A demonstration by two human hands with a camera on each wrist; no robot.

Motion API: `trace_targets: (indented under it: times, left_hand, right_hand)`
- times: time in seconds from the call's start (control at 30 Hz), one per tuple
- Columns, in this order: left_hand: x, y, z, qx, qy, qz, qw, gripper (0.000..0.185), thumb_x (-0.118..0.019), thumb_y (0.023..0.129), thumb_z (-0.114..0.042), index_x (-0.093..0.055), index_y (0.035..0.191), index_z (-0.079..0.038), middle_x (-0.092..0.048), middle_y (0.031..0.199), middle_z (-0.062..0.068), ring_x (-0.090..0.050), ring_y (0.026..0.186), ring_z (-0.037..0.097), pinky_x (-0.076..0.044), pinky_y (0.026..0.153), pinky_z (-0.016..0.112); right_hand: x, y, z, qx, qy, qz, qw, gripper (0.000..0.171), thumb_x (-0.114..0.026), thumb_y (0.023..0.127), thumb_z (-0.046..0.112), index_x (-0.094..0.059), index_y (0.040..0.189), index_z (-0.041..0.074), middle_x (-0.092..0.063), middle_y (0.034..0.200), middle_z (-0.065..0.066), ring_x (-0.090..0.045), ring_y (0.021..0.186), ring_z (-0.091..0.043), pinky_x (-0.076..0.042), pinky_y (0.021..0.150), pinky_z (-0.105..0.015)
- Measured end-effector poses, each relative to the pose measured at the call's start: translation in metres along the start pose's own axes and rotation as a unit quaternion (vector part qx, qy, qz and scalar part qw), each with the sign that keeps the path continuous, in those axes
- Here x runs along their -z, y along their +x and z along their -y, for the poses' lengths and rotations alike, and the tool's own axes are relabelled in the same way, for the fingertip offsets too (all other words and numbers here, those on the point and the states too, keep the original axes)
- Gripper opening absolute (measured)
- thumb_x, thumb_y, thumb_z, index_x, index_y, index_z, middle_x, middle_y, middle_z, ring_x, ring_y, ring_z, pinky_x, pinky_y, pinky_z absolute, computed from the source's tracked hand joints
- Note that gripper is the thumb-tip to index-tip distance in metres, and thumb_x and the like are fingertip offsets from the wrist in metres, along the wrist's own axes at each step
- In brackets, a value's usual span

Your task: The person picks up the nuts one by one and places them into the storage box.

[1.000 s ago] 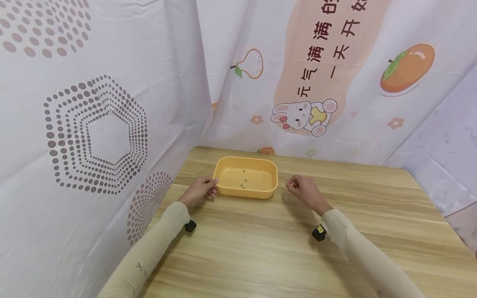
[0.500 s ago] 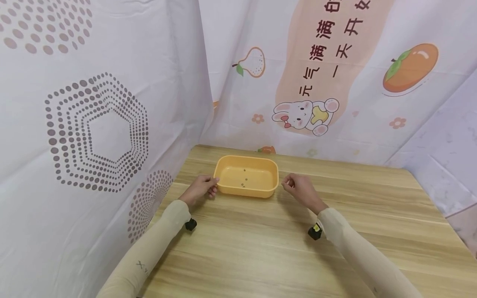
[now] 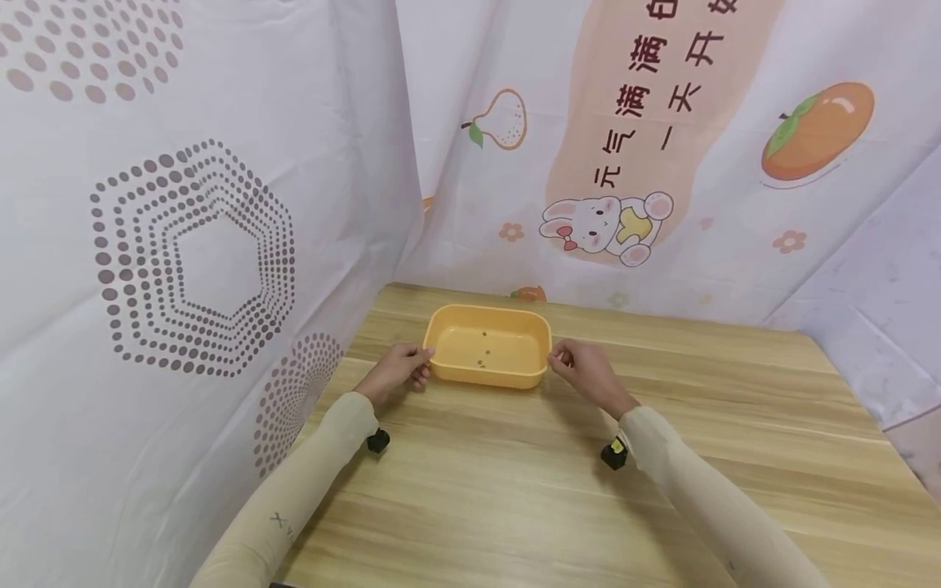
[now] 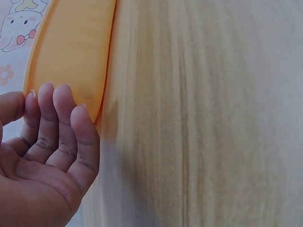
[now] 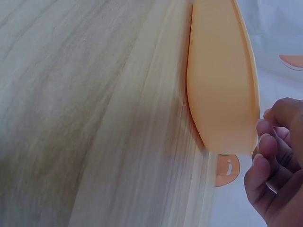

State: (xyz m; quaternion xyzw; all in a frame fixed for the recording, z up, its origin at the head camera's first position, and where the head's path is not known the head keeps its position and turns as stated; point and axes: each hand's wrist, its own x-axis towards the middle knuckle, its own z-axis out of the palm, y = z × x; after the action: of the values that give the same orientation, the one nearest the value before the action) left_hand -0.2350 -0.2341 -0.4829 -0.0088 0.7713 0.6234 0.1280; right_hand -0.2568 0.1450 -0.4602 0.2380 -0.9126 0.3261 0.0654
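A yellow-orange plastic tray [image 3: 485, 379], rectangular with rounded corners, stands on the wooden table near the back. Several tiny dark pieces [image 3: 488, 353] lie scattered on its floor, too small to identify. My left hand [image 3: 395, 372] pinches the tray's left rim between thumb and index finger; the other fingers curl beside the outer wall in the left wrist view. At the opposite end my right hand [image 3: 590, 374] has its bent fingertips at the right rim. In the right wrist view thumb and index finger nearly meet beside that edge; whether they grip it is unclear.
Wooden tabletop [image 3: 500, 482] extends in front of the tray and to the right. A white dotted curtain [image 3: 220, 392] hangs close along the left side. Behind the table hangs a printed curtain [image 3: 470, 237] with a rabbit and fruit. Each wrist carries a small black camera [image 3: 613, 454].
My right hand has moved left, from a gap beside the tray up to its right rim. The left hand keeps its pinch on the left rim, and the tray stays put.
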Motion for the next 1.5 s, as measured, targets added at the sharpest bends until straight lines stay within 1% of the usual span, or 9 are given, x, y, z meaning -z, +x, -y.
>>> trace_targets:
  times: [0.2,0.37,0.6,0.87,1.1,1.23,1.5]
  left_hand:
    - [-0.001,-0.002,-0.003,0.008,-0.007,0.004,0.9999,0.032,-0.058,0.108,-0.027,-0.061,0.091,0.0,-0.064,0.086,0.012,-0.062,0.072,0.021,-0.057,0.066,0.03]
    - [-0.002,-0.002,-0.003,0.003,-0.01,0.006,0.9999,0.033,-0.058,0.108,-0.028,-0.061,0.091,0.0,-0.063,0.086,0.012,-0.061,0.071,0.02,-0.056,0.064,0.028]
    - [-0.001,-0.002,-0.002,-0.005,-0.002,0.01,0.9999,0.036,-0.057,0.108,-0.03,-0.06,0.096,0.004,-0.063,0.087,0.012,-0.06,0.071,0.019,-0.055,0.065,0.028]
    - [-0.001,0.0,-0.003,0.002,0.01,0.008,0.9999,0.034,-0.053,0.11,-0.02,-0.059,0.096,0.01,-0.063,0.086,0.016,-0.061,0.072,0.023,-0.058,0.069,0.036]
    - [-0.002,-0.002,-0.001,-0.006,0.005,0.003,1.0,0.036,-0.054,0.109,-0.028,-0.061,0.099,0.006,-0.063,0.086,0.011,-0.06,0.072,0.019,-0.056,0.067,0.031]
    - [-0.003,-0.003,0.0,-0.01,0.011,-0.002,0.9999,0.037,-0.056,0.108,-0.031,-0.062,0.098,0.004,-0.063,0.085,0.009,-0.06,0.071,0.018,-0.055,0.065,0.029]
    - [-0.003,-0.003,-0.002,-0.008,0.017,-0.009,0.9998,0.035,-0.055,0.109,-0.029,-0.062,0.096,0.002,-0.063,0.085,0.01,-0.06,0.072,0.018,-0.056,0.065,0.028]
  right_hand:
    - [-0.005,0.003,-0.004,0.006,0.001,0.015,1.0,0.009,-0.066,0.097,0.011,-0.073,0.093,0.009,-0.065,0.074,0.006,-0.056,0.067,-0.009,-0.046,0.06,-0.026]
    - [-0.004,0.003,-0.001,0.003,0.001,0.016,1.0,0.008,-0.067,0.097,0.012,-0.073,0.092,0.009,-0.063,0.072,0.006,-0.055,0.065,-0.011,-0.046,0.059,-0.027]
    - [-0.004,0.002,0.002,-0.001,-0.004,0.01,1.0,0.007,-0.066,0.096,0.013,-0.07,0.091,0.011,-0.06,0.069,0.006,-0.051,0.061,-0.011,-0.042,0.055,-0.026]
    - [-0.005,-0.001,0.0,-0.005,0.006,0.023,1.0,0.005,-0.067,0.1,0.015,-0.069,0.099,0.011,-0.058,0.067,0.005,-0.049,0.057,-0.011,-0.041,0.052,-0.027]
    - [-0.004,-0.002,-0.004,0.008,0.002,0.016,1.0,0.006,-0.066,0.101,0.017,-0.069,0.101,0.012,-0.055,0.065,0.007,-0.047,0.055,-0.01,-0.04,0.051,-0.027]
    - [-0.005,-0.002,-0.006,0.012,0.002,0.014,1.0,0.007,-0.066,0.101,0.017,-0.07,0.102,0.011,-0.055,0.064,0.007,-0.047,0.054,-0.01,-0.039,0.051,-0.026]
    - [-0.004,-0.005,-0.009,0.008,0.015,0.016,1.0,0.013,-0.064,0.103,0.018,-0.07,0.108,0.007,-0.056,0.068,0.005,-0.049,0.057,-0.011,-0.042,0.051,-0.027]
